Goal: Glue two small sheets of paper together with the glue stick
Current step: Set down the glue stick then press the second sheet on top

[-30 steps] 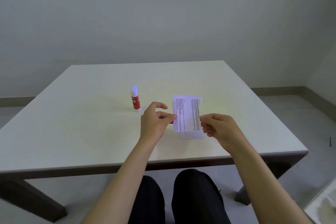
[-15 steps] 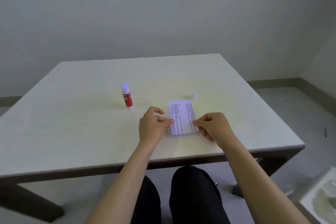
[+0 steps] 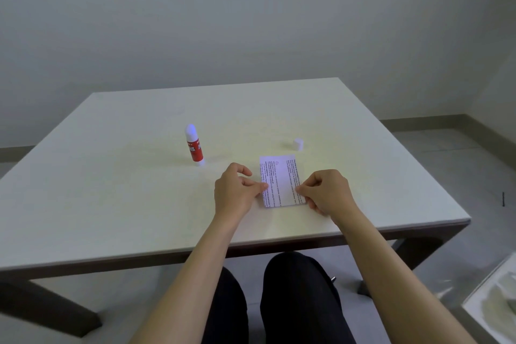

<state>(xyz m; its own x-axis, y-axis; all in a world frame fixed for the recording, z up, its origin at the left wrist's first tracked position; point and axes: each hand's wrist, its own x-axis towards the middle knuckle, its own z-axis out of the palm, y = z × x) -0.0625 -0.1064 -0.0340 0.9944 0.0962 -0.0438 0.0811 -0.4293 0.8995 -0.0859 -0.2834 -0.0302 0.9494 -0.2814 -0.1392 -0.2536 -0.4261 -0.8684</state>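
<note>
Nearest, at the front part of the tabletop, both hands are down on the printed paper. The left hand has its thumb and forefinger closed together on the sheet's left edge; the right hand does the same on the right edge, each grip pinching or pressing the paper flat against the surface. Only one sheet face shows (whether a second lies squarely beneath it cannot be told). The step in hand looks like laying the top sheet onto the glued one and lining up the edges. The next move likely calls for firm smoothing from the middle outward, with the edges kept from sliding while the glue is tacky.

Farther back, just beyond the paper, sits the small white cap. To the left and well apart stands the glue stick, upright and uncapped. Nothing blocks the hands.
</note>
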